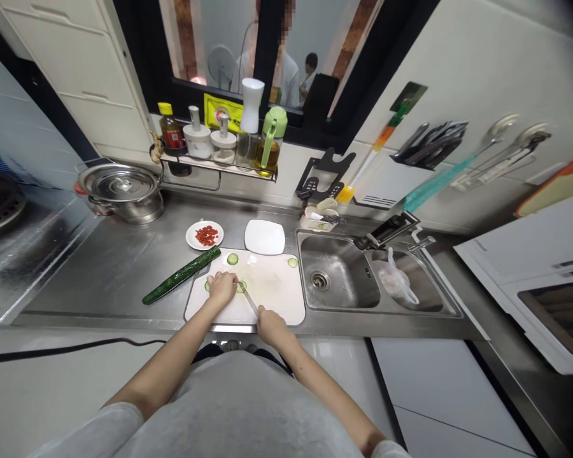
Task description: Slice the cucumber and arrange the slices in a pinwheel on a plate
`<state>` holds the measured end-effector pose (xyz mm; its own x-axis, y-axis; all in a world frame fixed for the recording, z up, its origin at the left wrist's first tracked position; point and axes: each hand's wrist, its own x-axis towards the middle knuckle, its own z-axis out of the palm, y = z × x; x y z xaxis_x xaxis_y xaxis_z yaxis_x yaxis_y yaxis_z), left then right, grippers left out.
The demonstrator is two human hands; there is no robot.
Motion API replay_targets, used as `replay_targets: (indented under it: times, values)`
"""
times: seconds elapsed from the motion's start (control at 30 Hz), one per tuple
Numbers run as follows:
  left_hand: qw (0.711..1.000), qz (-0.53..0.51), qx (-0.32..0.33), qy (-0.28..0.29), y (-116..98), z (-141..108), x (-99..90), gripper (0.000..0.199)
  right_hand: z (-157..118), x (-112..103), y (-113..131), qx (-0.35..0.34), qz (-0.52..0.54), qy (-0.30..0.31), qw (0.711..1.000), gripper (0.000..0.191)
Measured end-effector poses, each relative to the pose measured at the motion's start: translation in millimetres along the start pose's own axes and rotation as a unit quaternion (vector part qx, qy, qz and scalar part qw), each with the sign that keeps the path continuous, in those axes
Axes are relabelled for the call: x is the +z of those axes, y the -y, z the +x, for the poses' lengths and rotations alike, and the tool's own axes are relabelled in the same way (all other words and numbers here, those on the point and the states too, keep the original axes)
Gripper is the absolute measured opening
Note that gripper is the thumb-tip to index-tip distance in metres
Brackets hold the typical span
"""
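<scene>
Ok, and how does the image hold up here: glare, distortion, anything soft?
In the head view, glare streaks the grey stainless-steel counter; in the same view, the white cabinet panels at upper left slant, likely wide-angle distortion, and the upper-right corner falls dark; also in the head view, the slim silver knife blade in the right hand shows too small to judge sharpness.

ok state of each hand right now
Left hand: curled down by cut cucumber; its grip can't be told.
Right hand: closed, holding the knife.
</scene>
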<state>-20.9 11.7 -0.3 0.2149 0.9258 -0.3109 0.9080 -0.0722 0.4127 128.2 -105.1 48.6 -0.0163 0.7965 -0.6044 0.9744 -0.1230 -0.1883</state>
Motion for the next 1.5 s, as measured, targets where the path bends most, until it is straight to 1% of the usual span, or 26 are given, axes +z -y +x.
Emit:
replay_targets:
  times: [0.37, 0.57, 0.7, 0.9, 1.1, 1.2, 1.27, 1.4, 1.5]
  values:
    - [1.000, 0.001, -0.010, 0.001, 1.7, 2.0, 0.9, 0.021, -1.9, -2.7, 0.2, 0.004, -0.006, 0.004, 1.000, 0.034]
    - [1.000, 0.009, -0.009, 0.001, 0.4, 0.9, 3.6, 0.022, -11.0, -2.7, -2.1, 0.010, 0.001, 0.005, 1.000, 0.031]
    - [1.000, 0.003, 0.000, -0.003, -2.9, 0.2, 4.5, 0.020, -19.6, -1.3, -10.9, 0.004, 0.005, -0.006, 1.000, 0.028]
    - [0.998, -0.061, -0.019, 0.023, -4.5, 2.3, -0.5, 0.017, -32.8, 1.8, -26.5, 0.008, 0.031, -0.023, 0.999, 0.027]
    - [0.991, -0.123, -0.045, 0.024, 0.5, 0.3, -6.0, 0.016, -33.3, 2.2, -28.9, 0.015, 0.043, -0.011, 0.999, 0.027]
    - [0.988, -0.145, -0.051, 0.015, 7.2, -1.0, -9.8, 0.020, -31.0, 2.2, -30.2, 0.006, 0.046, -0.013, 0.999, 0.027]
    - [0.985, -0.163, -0.057, 0.005, 15.5, -1.5, -12.4, 0.022, -29.7, 2.1, -31.6, -0.001, 0.045, -0.017, 0.999, 0.026]
    - [0.979, -0.190, -0.076, -0.017, 40.3, -3.2, -18.2, 0.027, -27.2, 1.5, -33.5, -0.001, 0.041, -0.013, 0.999, 0.027]
    - [0.975, -0.195, -0.103, -0.035, 58.6, -5.6, -22.8, 0.028, -25.0, 0.6, -33.3, -0.007, 0.038, -0.011, 0.999, 0.028]
